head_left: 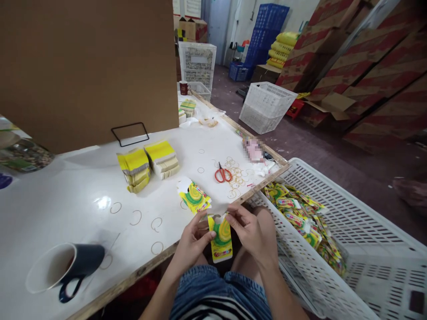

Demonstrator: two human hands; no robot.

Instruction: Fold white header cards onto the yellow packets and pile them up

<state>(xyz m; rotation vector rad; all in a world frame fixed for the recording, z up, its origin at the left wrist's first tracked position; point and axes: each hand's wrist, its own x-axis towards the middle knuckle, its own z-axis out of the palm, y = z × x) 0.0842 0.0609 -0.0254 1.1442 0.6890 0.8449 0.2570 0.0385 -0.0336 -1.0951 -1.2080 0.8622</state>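
Over my lap, a yellow and green printed packet hangs upright between both hands. My left hand pinches its upper left edge, with the thumb on the front. At the upper right corner, my right hand grips it between thumb and fingers. Just beyond, another stack of the same packets lies on the table's front part. Two bundles, a yellow-topped bundle and a paler bundle, stand farther back. Red-handled scissors rest beside loose rubber bands.
A dark mug stands at the table's front left. To my right, a white crate holds many packets. A tall cardboard sheet borders the table's back. Another white basket is on the floor near stacked cartons.
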